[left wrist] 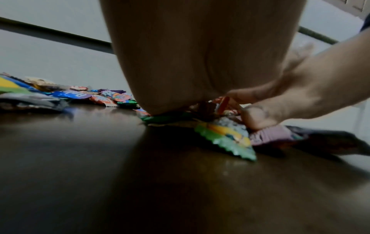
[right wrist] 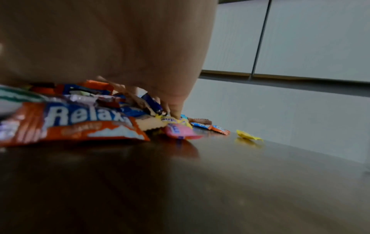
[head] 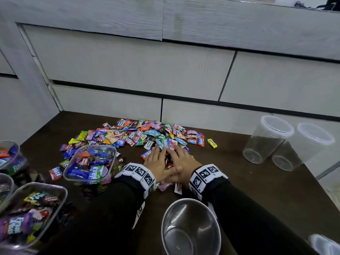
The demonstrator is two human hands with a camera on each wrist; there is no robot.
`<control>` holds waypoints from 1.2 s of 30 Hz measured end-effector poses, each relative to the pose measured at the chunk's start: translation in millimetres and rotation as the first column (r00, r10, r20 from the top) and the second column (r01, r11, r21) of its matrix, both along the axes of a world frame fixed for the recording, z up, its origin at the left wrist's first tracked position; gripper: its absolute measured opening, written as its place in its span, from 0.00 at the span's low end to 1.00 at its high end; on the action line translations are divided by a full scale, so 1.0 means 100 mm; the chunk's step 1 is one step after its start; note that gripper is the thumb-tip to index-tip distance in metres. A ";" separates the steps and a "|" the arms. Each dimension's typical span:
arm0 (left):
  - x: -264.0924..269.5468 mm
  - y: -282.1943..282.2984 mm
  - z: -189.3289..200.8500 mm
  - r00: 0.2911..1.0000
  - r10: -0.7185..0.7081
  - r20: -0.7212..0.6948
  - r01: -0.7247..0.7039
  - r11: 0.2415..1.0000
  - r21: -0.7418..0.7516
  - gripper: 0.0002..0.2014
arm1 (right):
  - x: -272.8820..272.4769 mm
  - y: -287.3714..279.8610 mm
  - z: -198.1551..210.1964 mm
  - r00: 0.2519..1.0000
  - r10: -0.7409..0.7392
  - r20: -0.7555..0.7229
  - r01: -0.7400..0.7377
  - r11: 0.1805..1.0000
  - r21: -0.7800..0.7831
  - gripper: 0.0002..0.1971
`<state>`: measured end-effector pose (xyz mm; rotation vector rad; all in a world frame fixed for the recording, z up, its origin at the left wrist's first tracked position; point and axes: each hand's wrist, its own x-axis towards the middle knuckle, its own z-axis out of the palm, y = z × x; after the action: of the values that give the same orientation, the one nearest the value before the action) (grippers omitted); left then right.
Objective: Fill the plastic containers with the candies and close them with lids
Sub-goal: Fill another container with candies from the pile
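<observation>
A wide heap of wrapped candies [head: 139,137] lies on the dark table [head: 239,181]. My left hand [head: 156,161] and right hand [head: 182,160] lie side by side on its near edge. Their fingers are stretched over a small cluster of candies between them, and the thumbs meet at the front. In the left wrist view my left palm [left wrist: 200,55] presses on candies [left wrist: 226,139], and the right hand [left wrist: 300,95] touches a pink one. The right wrist view shows the right hand [right wrist: 120,47] over an orange Relaxa candy [right wrist: 80,123]. A clear rectangular container [head: 92,162], lidless and full of candies, stands left of my hands.
Two more candy-filled containers [head: 33,208] [head: 9,155] stand at the left edge. Two empty tall round containers with lids on [head: 266,138] [head: 301,146] stand at the right. A steel bowl [head: 191,229] sits empty at the near edge. One yellow candy [head: 212,143] lies apart. Grey drawer fronts rise behind.
</observation>
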<state>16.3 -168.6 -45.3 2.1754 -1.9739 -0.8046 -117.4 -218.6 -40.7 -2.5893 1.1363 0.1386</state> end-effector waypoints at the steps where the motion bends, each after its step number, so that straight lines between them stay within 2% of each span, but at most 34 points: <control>1: 0.02 0.02 0.00 0.999 -0.041 0.012 0.041 0.999 0.019 0.54 | -0.02 0.00 0.00 1.000 0.019 -0.007 -0.019 0.999 -0.049 0.49; 4: 0.08 0.08 -0.01 0.975 -0.189 0.113 0.180 0.980 0.086 0.69 | -0.12 -0.02 0.05 0.999 0.048 -0.017 -0.050 0.992 -0.120 0.34; 6: 0.08 0.11 -0.01 0.957 -0.226 0.181 0.212 0.973 0.091 0.73 | -0.21 -0.01 0.08 0.999 0.053 -0.011 -0.055 0.985 -0.165 0.31; 8: 0.06 0.10 0.00 0.970 -0.173 0.173 0.168 0.985 0.043 0.73 | -0.29 0.03 0.08 1.000 0.021 0.012 -0.018 0.980 -0.200 0.36; 10: 0.04 0.08 0.00 0.975 -0.113 0.193 0.117 0.993 -0.008 0.73 | -0.32 0.07 0.05 0.999 -0.007 -0.041 0.000 0.986 -0.168 0.47; 12: 0.05 0.06 -0.01 0.964 -0.124 0.236 0.128 0.992 -0.003 0.70 | -0.29 0.11 0.01 0.993 0.005 -0.117 -0.016 0.995 -0.094 0.53; 13: 0.06 0.05 -0.02 0.958 -0.153 0.241 0.156 0.988 0.008 0.67 | -0.27 0.11 -0.01 0.989 0.025 -0.149 -0.039 0.995 -0.091 0.53; 16: 0.09 0.04 -0.08 0.923 -0.216 0.317 0.221 0.975 0.020 0.57 | -0.26 0.14 -0.05 0.969 0.092 -0.230 -0.145 0.963 -0.228 0.46; 19: 0.07 0.08 -0.15 0.899 -0.143 0.414 0.175 0.984 -0.040 0.49 | -0.30 0.16 -0.06 0.964 0.121 -0.236 -0.189 0.938 -0.291 0.41; 23: 0.00 0.13 -0.17 0.899 -0.092 0.427 0.152 0.982 -0.109 0.41 | -0.32 0.16 0.00 0.961 0.159 -0.225 -0.204 0.959 -0.197 0.36; 25: 0.00 0.13 -0.12 0.922 -0.089 0.376 0.148 0.980 -0.130 0.33 | -0.34 0.16 0.04 0.966 0.161 -0.200 -0.192 0.970 -0.146 0.32; 30: 0.04 0.06 0.05 0.974 -0.115 0.197 0.130 0.989 -0.065 0.21 | -0.38 0.16 0.13 0.992 0.090 -0.085 -0.094 0.995 -0.045 0.26; 33: 0.05 0.03 0.11 0.972 -0.100 0.210 0.111 0.993 -0.039 0.20 | -0.46 0.13 0.21 0.997 -0.043 0.058 0.041 0.998 0.038 0.26; 36: 0.09 0.04 0.14 0.974 -0.066 0.216 0.081 0.995 -0.062 0.21 | -0.60 0.13 0.25 0.955 -0.236 0.181 0.213 0.967 0.140 0.29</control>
<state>25.3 -164.4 -31.3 2.2431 -2.1567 -0.5181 -177.4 -206.0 -15.8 -2.2914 1.2952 -0.0954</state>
